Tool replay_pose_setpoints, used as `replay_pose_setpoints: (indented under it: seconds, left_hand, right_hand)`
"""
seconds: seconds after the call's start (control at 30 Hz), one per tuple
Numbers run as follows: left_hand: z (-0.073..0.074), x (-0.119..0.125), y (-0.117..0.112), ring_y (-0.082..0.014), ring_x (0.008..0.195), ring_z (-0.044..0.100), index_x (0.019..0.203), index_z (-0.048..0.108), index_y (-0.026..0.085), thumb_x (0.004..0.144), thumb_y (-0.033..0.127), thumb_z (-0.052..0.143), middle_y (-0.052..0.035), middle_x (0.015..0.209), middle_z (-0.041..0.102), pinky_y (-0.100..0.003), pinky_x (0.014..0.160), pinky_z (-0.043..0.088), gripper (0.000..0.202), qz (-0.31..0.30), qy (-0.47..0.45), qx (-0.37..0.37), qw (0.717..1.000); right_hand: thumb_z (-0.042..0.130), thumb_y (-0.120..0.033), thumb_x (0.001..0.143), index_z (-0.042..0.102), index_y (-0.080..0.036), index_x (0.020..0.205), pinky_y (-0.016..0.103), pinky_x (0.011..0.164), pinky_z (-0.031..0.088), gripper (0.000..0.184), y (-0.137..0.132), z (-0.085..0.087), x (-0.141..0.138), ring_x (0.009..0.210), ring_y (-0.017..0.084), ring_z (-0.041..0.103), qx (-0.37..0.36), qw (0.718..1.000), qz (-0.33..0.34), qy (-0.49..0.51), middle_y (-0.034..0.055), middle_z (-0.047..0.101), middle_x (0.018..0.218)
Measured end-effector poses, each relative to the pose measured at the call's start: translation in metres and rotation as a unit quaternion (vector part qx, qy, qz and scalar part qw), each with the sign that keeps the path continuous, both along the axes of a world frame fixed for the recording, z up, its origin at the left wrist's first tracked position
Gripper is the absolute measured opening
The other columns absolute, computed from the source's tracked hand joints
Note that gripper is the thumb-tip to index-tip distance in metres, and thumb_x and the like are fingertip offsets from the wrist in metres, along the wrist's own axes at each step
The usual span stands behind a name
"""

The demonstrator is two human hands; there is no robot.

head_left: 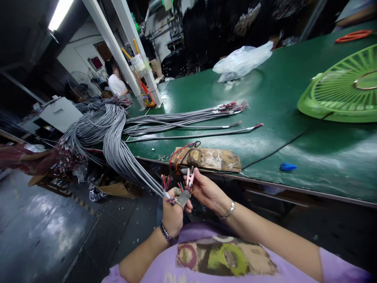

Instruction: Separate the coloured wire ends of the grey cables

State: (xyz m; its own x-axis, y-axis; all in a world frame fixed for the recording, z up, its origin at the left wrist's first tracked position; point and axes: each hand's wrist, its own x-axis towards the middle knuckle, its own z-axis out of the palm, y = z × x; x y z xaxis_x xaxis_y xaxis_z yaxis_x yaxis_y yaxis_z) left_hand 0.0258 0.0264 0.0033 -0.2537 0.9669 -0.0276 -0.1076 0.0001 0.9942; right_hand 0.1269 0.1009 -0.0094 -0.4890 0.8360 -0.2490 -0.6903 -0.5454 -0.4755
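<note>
Two hands: the left hand (pixel 172 216) and the right hand (pixel 207 190) nearly meet, just short of the near edge of the worktop (pixel 265 151).
Left grip: clenched round the end of a bundle of grey cables (pixel 129 160), with a grey covering (pixel 183 199) on the thumb.
Right grip: thumb and fingers pinching what looks like a small pink clip (pixel 190 179), its tip pointing away from the body.
Cable run: long axis leading from the left hand leftward and away, up to the cable heap (pixel 85 122) on the worktop; the left hand is the nearer one.
Wire tips: the coloured wires (pixel 166 181) fan upward beside the left hand, with more between the two hands, close under the clip; whether clip and wires touch, I cannot tell.
Wooden block (pixel 218 159): just beyond the right hand, its length roughly along the worktop's edge.
Loose cables (pixel 176 121): past the block, farther from both hands, ends pointing right.
Off to the right: a green fan (pixel 341 88), well apart from the right hand.
</note>
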Motion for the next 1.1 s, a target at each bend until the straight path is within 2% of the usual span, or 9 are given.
replay_pose_setpoints:
  seconds: [0.1, 0.2, 0.33, 0.5, 0.6, 0.7, 0.83, 0.97, 1.1]
  left_hand:
    - [-0.003, -0.002, -0.003, -0.0075, 0.041, 0.049, 0.066, 0.052, 0.016, 0.079, 0.030, 0.061, 0.0027, 0.048, 0.058, -0.017, 0.042, 0.040, 0.021, -0.007, 0.003, 0.008, 1.000]
    - [-0.007, -0.006, -0.008, -0.0081, 0.041, 0.050, 0.068, 0.054, 0.016, 0.080, 0.033, 0.060, 0.0022, 0.049, 0.059, -0.018, 0.042, 0.040, 0.022, -0.009, 0.023, 0.012, 1.000]
    - [-0.009, -0.009, -0.015, -0.0087, 0.041, 0.051, 0.067, 0.055, 0.016, 0.080, 0.038, 0.060, 0.0014, 0.049, 0.059, -0.020, 0.043, 0.043, 0.027, -0.007, 0.060, 0.004, 0.998]
    - [-0.001, -0.010, -0.018, -0.0106, 0.043, 0.053, 0.063, 0.056, 0.016, 0.077, 0.043, 0.062, -0.0006, 0.048, 0.059, -0.022, 0.047, 0.046, 0.032, -0.058, 0.102, -0.027, 0.993]
    - [0.003, -0.011, -0.018, -0.0108, 0.042, 0.053, 0.060, 0.056, 0.015, 0.074, 0.043, 0.065, -0.0007, 0.047, 0.059, -0.022, 0.046, 0.045, 0.032, -0.095, 0.107, -0.041, 0.989]
    - [0.003, -0.012, -0.018, -0.0104, 0.042, 0.053, 0.060, 0.056, 0.016, 0.076, 0.042, 0.064, -0.0003, 0.047, 0.059, -0.022, 0.046, 0.045, 0.032, -0.073, 0.096, -0.037, 0.992]
    - [0.002, -0.014, -0.015, -0.0089, 0.040, 0.049, 0.062, 0.056, 0.016, 0.075, 0.039, 0.065, 0.0017, 0.047, 0.058, -0.020, 0.042, 0.041, 0.027, -0.011, 0.026, -0.009, 1.000]
    - [0.011, -0.011, -0.010, -0.0078, 0.039, 0.047, 0.063, 0.055, 0.016, 0.074, 0.033, 0.065, 0.0033, 0.046, 0.057, -0.018, 0.039, 0.038, 0.023, 0.003, -0.040, 0.010, 0.999]
    - [0.017, -0.004, -0.005, -0.0077, 0.039, 0.048, 0.065, 0.055, 0.015, 0.074, 0.032, 0.066, 0.0029, 0.047, 0.057, -0.018, 0.040, 0.038, 0.021, -0.013, -0.047, 0.013, 0.999]
  right_hand:
    - [0.064, -0.054, 0.073, 0.067, -0.018, 0.080, 0.026, 0.061, 0.042, 0.037, -0.003, -0.001, 0.002, 0.063, 0.012, 0.054, -0.004, 1.000, 0.023, 0.005, 0.0028, 0.066, 0.077]
    - [0.062, -0.061, 0.070, 0.065, -0.018, 0.084, 0.027, 0.063, 0.044, 0.045, -0.009, -0.002, 0.010, 0.065, 0.013, 0.056, 0.039, 0.996, 0.077, -0.001, 0.0033, 0.066, 0.078]
    - [0.069, -0.048, 0.071, 0.061, -0.016, 0.082, 0.027, 0.062, 0.042, 0.035, -0.023, -0.002, 0.020, 0.061, 0.012, 0.057, 0.157, 0.974, 0.142, -0.075, 0.0010, 0.063, 0.069]
    - [0.063, -0.043, 0.077, 0.055, -0.017, 0.075, 0.028, 0.056, 0.041, 0.028, -0.035, 0.005, 0.021, 0.052, 0.014, 0.057, 0.275, 0.945, 0.145, -0.106, -0.0007, 0.061, 0.055]
    - [0.064, -0.044, 0.076, 0.056, -0.017, 0.073, 0.029, 0.055, 0.041, 0.028, -0.036, 0.008, 0.020, 0.049, 0.014, 0.055, 0.278, 0.943, 0.136, -0.124, -0.0003, 0.061, 0.055]
    - [0.067, -0.042, 0.074, 0.058, -0.016, 0.070, 0.027, 0.054, 0.038, 0.028, -0.036, 0.005, 0.021, 0.050, 0.013, 0.052, 0.256, 0.948, 0.118, -0.149, -0.0006, 0.059, 0.054]
    - [0.071, -0.043, 0.069, 0.059, -0.016, 0.066, 0.025, 0.057, 0.040, 0.030, -0.031, -0.005, 0.024, 0.054, 0.009, 0.046, 0.157, 0.976, 0.045, -0.145, -0.0015, 0.055, 0.060]
    - [0.059, -0.059, 0.074, 0.062, -0.016, 0.073, 0.027, 0.061, 0.043, 0.043, -0.016, -0.007, 0.023, 0.058, 0.011, 0.048, 0.078, 0.990, 0.035, -0.110, 0.0010, 0.056, 0.066]
    - [0.058, -0.060, 0.074, 0.063, -0.016, 0.073, 0.027, 0.059, 0.041, 0.044, -0.001, 0.002, 0.016, 0.059, 0.012, 0.047, 0.129, 0.983, 0.042, -0.121, 0.0011, 0.056, 0.066]
